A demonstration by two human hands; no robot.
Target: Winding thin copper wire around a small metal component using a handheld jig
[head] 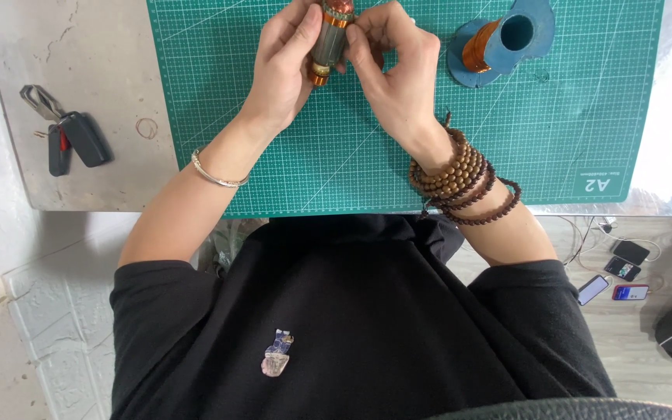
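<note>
Both hands, left and right, grip the armature upright between fingertips above the far edge of the green mat, probably to keep its windings reachable, with the wire spool lying right and keys on the table left.

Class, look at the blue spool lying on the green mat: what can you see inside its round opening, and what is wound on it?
The blue spool lies on the cutting mat. Its opening shows only a dark hollow; deeper inside cannot be seen. Copper wire is wound around its core.
</note>
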